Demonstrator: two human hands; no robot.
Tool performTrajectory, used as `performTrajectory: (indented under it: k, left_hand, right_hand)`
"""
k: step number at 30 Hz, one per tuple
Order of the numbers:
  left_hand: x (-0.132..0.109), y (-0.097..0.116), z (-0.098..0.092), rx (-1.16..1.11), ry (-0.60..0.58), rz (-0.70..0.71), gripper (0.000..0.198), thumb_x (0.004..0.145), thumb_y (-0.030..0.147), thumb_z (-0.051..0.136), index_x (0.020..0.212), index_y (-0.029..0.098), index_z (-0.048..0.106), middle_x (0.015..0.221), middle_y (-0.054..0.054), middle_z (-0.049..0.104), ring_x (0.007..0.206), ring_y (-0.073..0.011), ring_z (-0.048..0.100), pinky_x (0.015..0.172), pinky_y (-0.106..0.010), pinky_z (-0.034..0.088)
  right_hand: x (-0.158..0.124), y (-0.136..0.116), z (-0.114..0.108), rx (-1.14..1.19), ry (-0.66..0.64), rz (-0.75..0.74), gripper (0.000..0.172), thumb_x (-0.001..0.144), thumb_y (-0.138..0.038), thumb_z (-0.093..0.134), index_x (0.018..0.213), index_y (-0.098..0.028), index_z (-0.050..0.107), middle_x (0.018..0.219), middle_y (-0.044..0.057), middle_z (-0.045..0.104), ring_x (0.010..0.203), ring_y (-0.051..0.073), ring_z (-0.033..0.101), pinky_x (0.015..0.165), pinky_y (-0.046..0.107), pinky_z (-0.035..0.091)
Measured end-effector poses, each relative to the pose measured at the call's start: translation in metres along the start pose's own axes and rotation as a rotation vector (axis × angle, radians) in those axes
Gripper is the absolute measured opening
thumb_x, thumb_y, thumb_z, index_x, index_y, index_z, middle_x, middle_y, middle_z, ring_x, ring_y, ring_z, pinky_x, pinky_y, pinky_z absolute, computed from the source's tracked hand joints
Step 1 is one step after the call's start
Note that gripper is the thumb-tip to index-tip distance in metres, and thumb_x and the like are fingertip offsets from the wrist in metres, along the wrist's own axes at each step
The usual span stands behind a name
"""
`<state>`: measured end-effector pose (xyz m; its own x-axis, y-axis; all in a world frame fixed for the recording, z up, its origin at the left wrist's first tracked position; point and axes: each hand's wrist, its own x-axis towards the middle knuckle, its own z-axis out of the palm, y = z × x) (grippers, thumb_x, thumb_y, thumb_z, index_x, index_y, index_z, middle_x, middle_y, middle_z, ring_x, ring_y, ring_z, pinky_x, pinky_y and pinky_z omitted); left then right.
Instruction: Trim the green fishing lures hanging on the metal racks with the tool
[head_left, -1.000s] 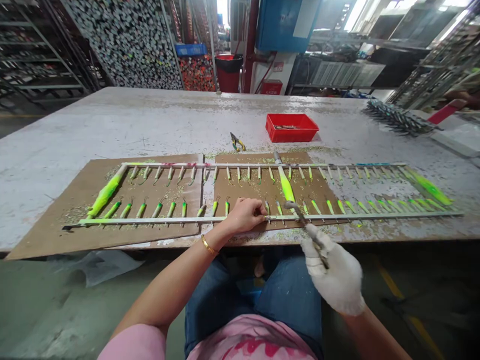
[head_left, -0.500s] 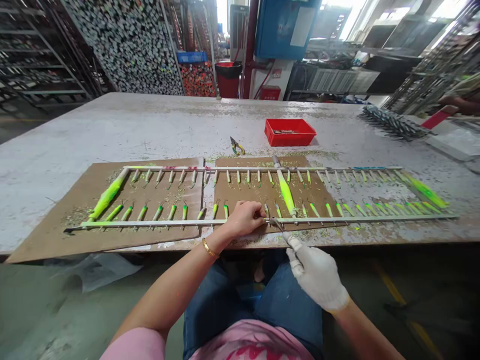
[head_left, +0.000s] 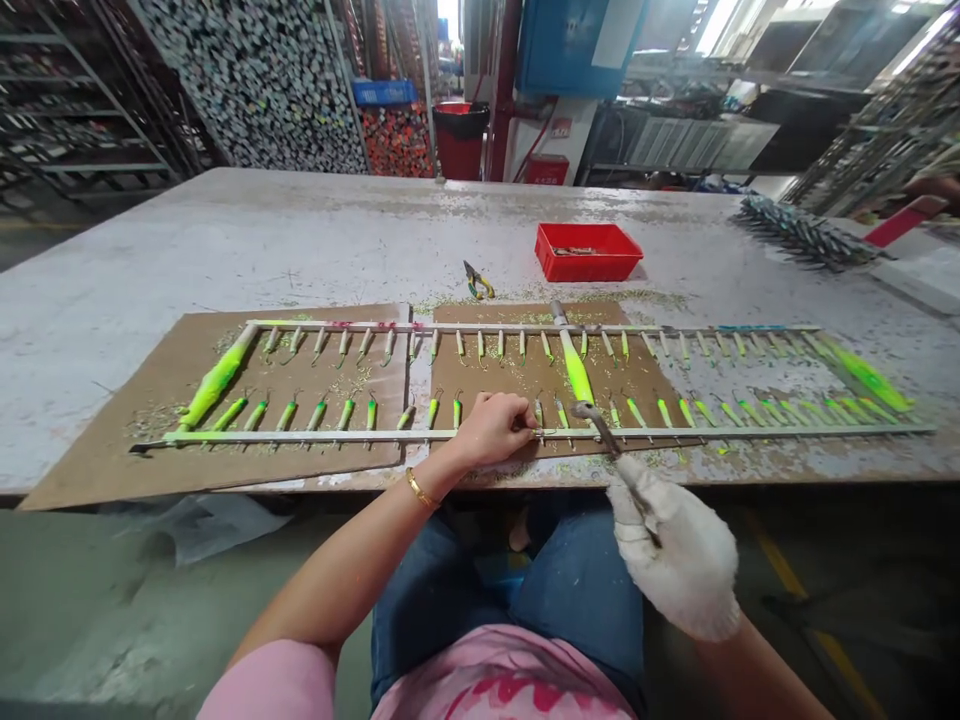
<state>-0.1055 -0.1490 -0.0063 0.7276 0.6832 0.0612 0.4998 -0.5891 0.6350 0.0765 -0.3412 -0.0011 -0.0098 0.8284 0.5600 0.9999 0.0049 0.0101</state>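
Working along the lower rail point(head_left: 450, 435): left hand point(head_left: 491, 430) closed on it, fingers beside a lure point(head_left: 538, 412). Gloved right hand point(head_left: 675, 550) grips pliers point(head_left: 596, 420), tips near the neighbouring lure point(head_left: 559, 412), the one up next.

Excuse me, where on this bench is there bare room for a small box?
The bare tabletop behind the cardboard sheet and left of the pliers has room, as does the strip right of the red tray. The lure rack by the left hand is crowded.
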Motion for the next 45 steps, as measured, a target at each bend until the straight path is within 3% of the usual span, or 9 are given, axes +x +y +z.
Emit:
performTrajectory:
  k: [8, 13, 17, 21, 25, 30, 35, 40, 45]
  left_hand:
    - [-0.001, 0.001, 0.001, 0.018, 0.008, 0.027, 0.003, 0.086, 0.021, 0.064, 0.085, 0.022, 0.067, 0.095, 0.000, 0.073, 0.096, -0.0196, 0.063, 0.095, -0.036, 0.033]
    - [-0.002, 0.002, 0.001, 0.026, -0.002, 0.026, 0.002, 0.086, 0.022, 0.065, 0.085, 0.022, 0.067, 0.094, 0.000, 0.073, 0.095, -0.0198, 0.062, 0.094, -0.036, 0.034]
    - [-0.002, 0.002, 0.001, 0.019, 0.009, 0.027, 0.003, 0.086, 0.022, 0.064, 0.085, 0.022, 0.067, 0.095, 0.000, 0.073, 0.095, -0.0201, 0.063, 0.096, -0.037, 0.034]
    - [-0.002, 0.001, 0.001, 0.018, 0.001, 0.034, 0.002, 0.086, 0.022, 0.065, 0.087, 0.022, 0.067, 0.095, 0.000, 0.073, 0.097, -0.0204, 0.063, 0.095, -0.036, 0.034]
    - [-0.002, 0.001, 0.001, 0.023, 0.002, 0.039, 0.003, 0.087, 0.023, 0.065, 0.086, 0.023, 0.068, 0.095, 0.000, 0.073, 0.095, -0.0203, 0.063, 0.094, -0.036, 0.033]
    - [-0.003, 0.004, -0.002, 0.026, 0.001, 0.016, 0.002, 0.086, 0.022, 0.066, 0.087, 0.022, 0.068, 0.095, 0.000, 0.073, 0.094, -0.0202, 0.063, 0.094, -0.036, 0.034]
    - [-0.003, 0.004, -0.002, 0.029, 0.014, 0.013, 0.002, 0.086, 0.022, 0.066, 0.087, 0.022, 0.068, 0.095, 0.000, 0.073, 0.093, -0.0196, 0.063, 0.094, -0.037, 0.034]
    - [-0.003, 0.003, -0.002, 0.025, 0.002, 0.018, 0.002, 0.087, 0.022, 0.066, 0.087, 0.022, 0.068, 0.095, 0.001, 0.073, 0.093, -0.0197, 0.063, 0.094, -0.037, 0.034]
    - [-0.003, 0.003, -0.001, 0.042, 0.029, 0.029, 0.002, 0.087, 0.023, 0.066, 0.087, 0.022, 0.068, 0.093, 0.001, 0.073, 0.091, -0.0194, 0.064, 0.093, -0.037, 0.034]
  right_hand:
    - [0.000, 0.003, -0.001, -0.019, -0.029, -0.004, 0.037, 0.096, -0.035, 0.055, 0.128, -0.023, 0.071, 0.079, 0.005, 0.075, 0.064, 0.018, 0.064, 0.066, 0.029, 0.044]
    - [0.004, 0.001, -0.004, 0.029, -0.155, -0.135, 0.039, 0.097, -0.024, 0.049, 0.130, -0.025, 0.070, 0.069, 0.002, 0.071, 0.060, 0.017, 0.063, 0.060, 0.029, 0.041]
    - [0.007, 0.003, -0.007, -0.019, -0.017, -0.043, 0.036, 0.098, -0.031, 0.054, 0.128, -0.022, 0.071, 0.075, 0.003, 0.074, 0.064, 0.018, 0.065, 0.066, 0.030, 0.043]
    - [0.007, 0.005, -0.005, -0.021, -0.075, -0.155, 0.036, 0.099, -0.026, 0.050, 0.128, -0.020, 0.071, 0.067, 0.001, 0.071, 0.057, 0.017, 0.062, 0.060, 0.031, 0.040]
    - [0.004, 0.005, -0.004, 0.005, 0.003, -0.054, 0.035, 0.099, -0.032, 0.053, 0.128, -0.019, 0.070, 0.082, 0.004, 0.077, 0.066, 0.018, 0.067, 0.067, 0.030, 0.045]
    - [-0.001, 0.003, -0.001, 0.017, -0.085, -0.068, 0.037, 0.101, -0.030, 0.045, 0.125, -0.022, 0.072, 0.069, 0.001, 0.073, 0.054, 0.018, 0.063, 0.056, 0.030, 0.042]
    - [-0.003, 0.004, -0.004, 0.050, -0.045, 0.115, 0.039, 0.100, -0.037, 0.050, 0.127, -0.020, 0.071, 0.071, 0.005, 0.074, 0.059, 0.019, 0.066, 0.062, 0.029, 0.049]
    - [0.000, 0.001, -0.004, 0.066, -0.096, 0.010, 0.039, 0.101, -0.033, 0.044, 0.125, -0.020, 0.071, 0.066, 0.002, 0.072, 0.054, 0.017, 0.065, 0.054, 0.026, 0.045]
    - [0.003, -0.001, -0.009, 0.082, -0.036, 0.081, 0.038, 0.100, -0.036, 0.049, 0.126, -0.020, 0.071, 0.081, 0.005, 0.078, 0.065, 0.018, 0.070, 0.063, 0.027, 0.050]
